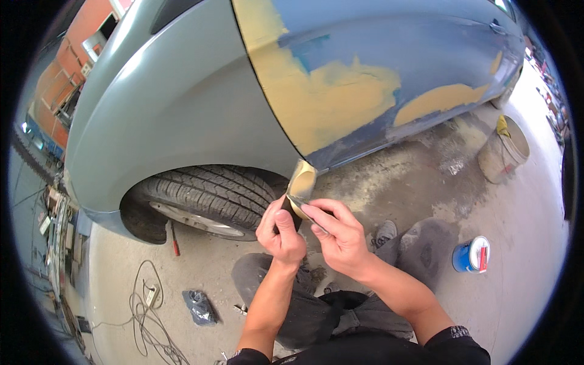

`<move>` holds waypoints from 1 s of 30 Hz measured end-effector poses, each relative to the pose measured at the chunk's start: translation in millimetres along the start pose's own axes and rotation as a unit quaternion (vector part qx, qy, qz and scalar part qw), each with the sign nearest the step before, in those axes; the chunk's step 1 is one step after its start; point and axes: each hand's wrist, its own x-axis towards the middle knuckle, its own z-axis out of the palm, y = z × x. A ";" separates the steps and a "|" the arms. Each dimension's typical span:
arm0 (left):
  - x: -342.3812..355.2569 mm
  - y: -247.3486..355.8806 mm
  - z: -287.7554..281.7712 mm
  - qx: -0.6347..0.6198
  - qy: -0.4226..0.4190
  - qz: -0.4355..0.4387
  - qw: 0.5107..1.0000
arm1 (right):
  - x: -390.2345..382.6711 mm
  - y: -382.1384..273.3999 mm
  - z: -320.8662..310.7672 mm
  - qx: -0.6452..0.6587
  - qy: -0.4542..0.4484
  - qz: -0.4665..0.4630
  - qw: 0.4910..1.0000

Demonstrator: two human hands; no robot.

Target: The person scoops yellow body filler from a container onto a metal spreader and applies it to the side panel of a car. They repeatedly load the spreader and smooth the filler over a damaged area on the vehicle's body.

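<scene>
My left hand [281, 237] grips a dark-handled spreader [302, 177], whose blade carries beige filler and stands upright beside the fender's lower rear corner. My right hand [342, 237] holds a second, thin scraper [310, 213] against the first tool, with some filler between them at my fingertips. In front of me are a grey-green car fender [164, 109] above a tire [207, 188] and a blue-grey door [389, 42] with large beige filler patches [328, 103].
A bucket with a yellow cloth [502, 155] stands at right, near a blue can with a red tool on its lid [465, 258]. Cables [146, 322], a power strip [152, 295], a dark plastic bag [199, 307] and a red-handled tool [176, 243] lie on the concrete floor [109, 261].
</scene>
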 end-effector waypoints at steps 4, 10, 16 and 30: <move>6.7 2.9 -4.0 -0.028 0.050 -0.002 0.998 | 5.9 7.6 -11.9 0.115 -0.067 0.095 0.986; 8.2 14.0 -2.3 -0.221 0.084 -0.135 0.962 | 65.7 10.8 -49.2 0.590 0.128 0.193 0.773; 10.1 14.3 3.1 -0.270 0.037 -0.249 0.929 | 53.7 12.3 -48.6 0.306 -0.044 0.193 0.931; 0.4 2.5 3.0 -0.001 -0.003 -0.001 1.000 | -2.1 0.5 5.5 -0.040 0.014 -0.024 0.999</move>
